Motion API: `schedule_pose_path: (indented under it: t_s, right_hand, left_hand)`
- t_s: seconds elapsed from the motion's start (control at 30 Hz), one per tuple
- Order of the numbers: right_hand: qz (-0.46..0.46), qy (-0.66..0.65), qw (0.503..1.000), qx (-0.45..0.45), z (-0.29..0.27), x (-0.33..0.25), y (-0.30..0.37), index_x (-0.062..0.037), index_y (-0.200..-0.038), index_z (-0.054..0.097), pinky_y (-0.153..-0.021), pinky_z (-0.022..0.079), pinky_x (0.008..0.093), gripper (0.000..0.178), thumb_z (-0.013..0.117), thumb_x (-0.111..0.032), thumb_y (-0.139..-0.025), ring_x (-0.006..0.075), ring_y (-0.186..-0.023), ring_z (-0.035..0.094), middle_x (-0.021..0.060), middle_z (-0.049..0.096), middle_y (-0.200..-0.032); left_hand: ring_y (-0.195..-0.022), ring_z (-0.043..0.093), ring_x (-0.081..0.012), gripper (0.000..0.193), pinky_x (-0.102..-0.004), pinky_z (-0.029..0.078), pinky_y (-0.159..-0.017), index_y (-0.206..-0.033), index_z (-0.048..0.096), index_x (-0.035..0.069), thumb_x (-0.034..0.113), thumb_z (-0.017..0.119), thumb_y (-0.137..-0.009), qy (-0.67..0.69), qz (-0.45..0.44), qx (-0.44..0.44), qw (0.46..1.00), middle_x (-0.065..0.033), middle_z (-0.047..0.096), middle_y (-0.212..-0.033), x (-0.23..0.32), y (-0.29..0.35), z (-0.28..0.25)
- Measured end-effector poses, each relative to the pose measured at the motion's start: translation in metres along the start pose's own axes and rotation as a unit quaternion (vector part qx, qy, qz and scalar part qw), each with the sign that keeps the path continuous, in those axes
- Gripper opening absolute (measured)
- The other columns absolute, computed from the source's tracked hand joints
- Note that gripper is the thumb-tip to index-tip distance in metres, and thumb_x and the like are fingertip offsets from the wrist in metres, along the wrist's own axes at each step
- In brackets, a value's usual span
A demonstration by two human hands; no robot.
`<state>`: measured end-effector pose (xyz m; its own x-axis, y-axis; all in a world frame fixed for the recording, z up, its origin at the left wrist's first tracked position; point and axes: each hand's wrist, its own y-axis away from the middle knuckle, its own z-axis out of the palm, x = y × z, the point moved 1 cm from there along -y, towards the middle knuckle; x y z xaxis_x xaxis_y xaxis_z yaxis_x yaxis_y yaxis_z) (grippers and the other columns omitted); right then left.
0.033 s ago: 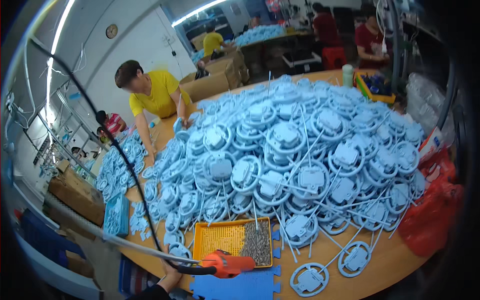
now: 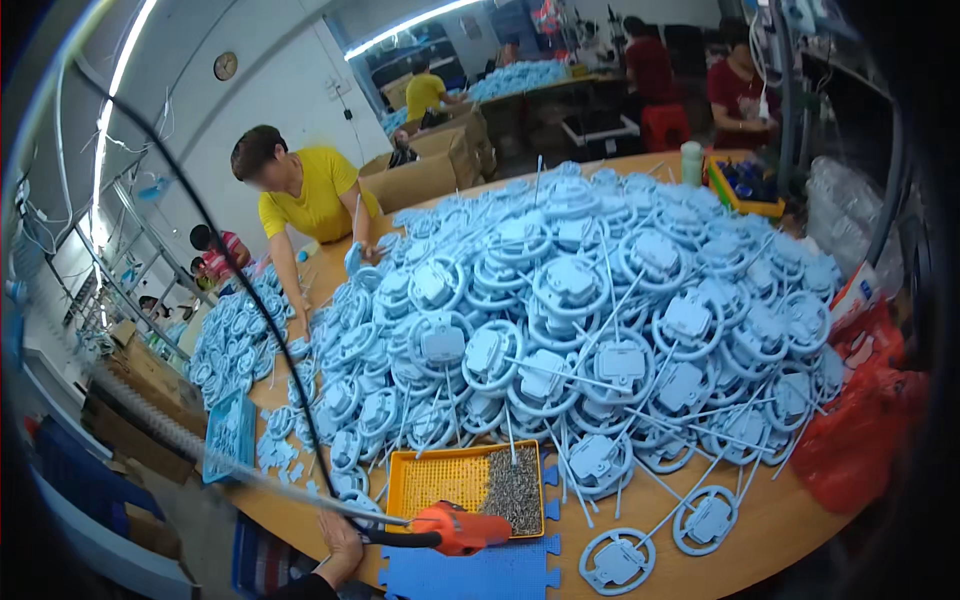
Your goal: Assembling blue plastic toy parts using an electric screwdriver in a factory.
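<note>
My left hand (image 2: 342, 540) rests at the near edge of the wooden table, fingers stretched out and nothing seen in them. A dark cable passes close by its fingertips. Just right of it an orange-red power tool (image 2: 460, 529) hangs on the cable and hose, over the front edge of a yellow tray (image 2: 392, 490). Small metal screws (image 2: 515, 492) fill the tray's right part. In front of the tray lies a blue foam mat (image 2: 470, 573). My right hand does not show.
A large heap of light-blue plastic wheel-shaped parts (image 2: 570, 285) with thin rods covers the table (image 2: 700, 575). A red plastic bag (image 2: 860, 430) lies at right, a blue basket (image 2: 232, 440) at left. Across the table a person in yellow (image 2: 315, 190) handles parts.
The power tool has swung slightly right relative to the tray. My left hand's fingers have drawn slightly down, away from the cable.
</note>
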<state>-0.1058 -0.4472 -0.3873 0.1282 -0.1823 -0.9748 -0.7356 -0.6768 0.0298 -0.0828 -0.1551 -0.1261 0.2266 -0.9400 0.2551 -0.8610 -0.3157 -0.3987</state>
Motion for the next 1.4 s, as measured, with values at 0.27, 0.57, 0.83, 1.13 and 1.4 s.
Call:
schedule_pose_path:
  t_s: [0.27,0.57,0.83,1.13,1.4]
  right_hand:
    - [-0.029,0.108,0.988,0.109,-0.063,-0.024,0.010,-0.0060,-0.110,0.064,-0.089,0.046,0.0367,0.049,0.058,-0.048,-0.085,0.0295,-0.104,0.059,0.0151,0.064,-0.108]
    - [0.042,0.187,0.963,0.188,-0.022,-0.046,0.134,-0.0073,-0.109,0.064,-0.088,0.046,0.0369,0.047,0.059,-0.048,-0.085,0.0294,-0.102,0.059,0.0143,0.064,-0.107]
    - [0.191,-0.007,0.951,0.241,-0.034,-0.287,0.211,-0.0014,-0.108,0.063,-0.074,0.051,0.0312,0.029,0.066,-0.016,-0.083,0.0197,-0.085,0.064,0.0102,0.066,-0.097]
    - [0.094,0.207,0.846,0.483,-0.103,-0.350,0.162,0.0002,-0.099,0.064,-0.073,0.049,0.0309,0.022,0.066,-0.010,-0.080,0.0209,-0.085,0.062,0.0128,0.063,-0.092]
    - [0.113,0.525,0.659,0.527,-0.144,-0.293,0.142,-0.0139,-0.118,0.058,-0.102,0.027,0.0489,0.048,0.071,-0.030,-0.074,0.0374,-0.126,0.033,0.0185,0.039,-0.135]
  left_hand:
    - [-0.111,0.042,-0.0388,0.042,-0.0466,0.029,-0.097,-0.126,0.045,0.001,0.023,0.039,-0.090,0.055,0.005,0.025,0.998,-0.0208,0.048,-0.121,0.047,-0.004,-0.026]
    - [-0.119,0.040,-0.0379,0.046,-0.0463,0.029,-0.101,-0.126,0.047,0.002,0.023,0.055,-0.086,0.260,-0.002,0.064,0.964,-0.0199,0.046,-0.126,0.032,-0.004,-0.024]
    - [-0.126,0.033,-0.0371,0.053,-0.0464,0.026,-0.104,-0.125,0.049,0.002,0.020,0.066,-0.078,0.282,0.037,0.088,0.955,-0.0184,0.036,-0.135,0.039,-0.003,-0.043]
    - [-0.132,0.027,-0.0400,0.060,-0.0552,0.017,-0.107,-0.127,0.049,0.004,0.023,0.071,-0.074,0.260,0.231,0.108,0.931,-0.0193,0.036,-0.137,0.058,0.044,-0.083]
    - [-0.128,0.032,-0.0408,0.070,-0.0603,0.021,-0.103,-0.131,0.050,0.018,0.047,0.072,-0.070,0.162,0.440,-0.157,0.869,-0.0162,0.042,-0.134,0.120,0.085,-0.086]
